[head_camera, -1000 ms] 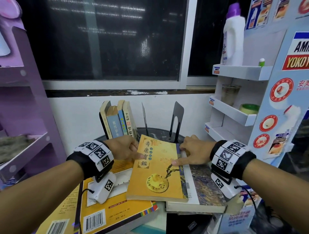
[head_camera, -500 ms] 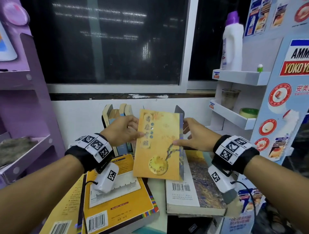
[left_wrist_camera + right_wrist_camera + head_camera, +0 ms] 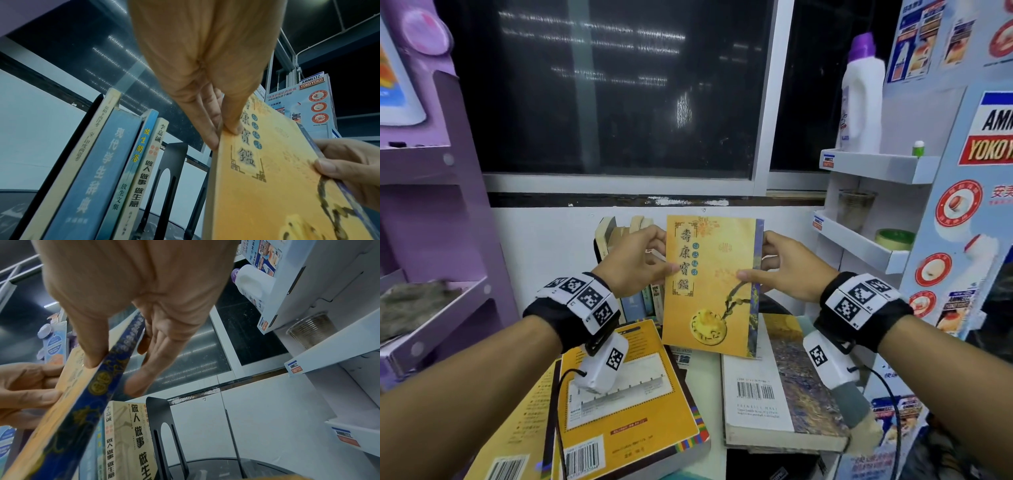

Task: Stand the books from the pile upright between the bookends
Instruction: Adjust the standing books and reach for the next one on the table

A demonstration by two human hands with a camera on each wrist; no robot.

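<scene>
Yellow book (image 3: pixel 710 284), upright and off the pile, front cover toward the camera; left hand (image 3: pixel 635 262) pinches its left edge, right hand (image 3: pixel 787 269) its blue spine edge. Standing books (image 3: pixel 619 236) behind it. Below lie an orange book (image 3: pixel 633 394) and a white-edged book (image 3: pixel 774 387).

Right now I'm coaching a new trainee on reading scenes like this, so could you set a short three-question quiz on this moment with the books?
1. True or false: the yellow book lies flat on the pile.
2. Which hand pinches the yellow book's blue spine edge: A) left hand B) right hand?
3. How many books already stand upright beside the black bookend?

Key
1. False: both hands hold it up, cover facing the person, above the lying books.
2. B: the right thumb is on the cover, fingers behind the spine.
3. Four, as the left wrist view shows.
</scene>
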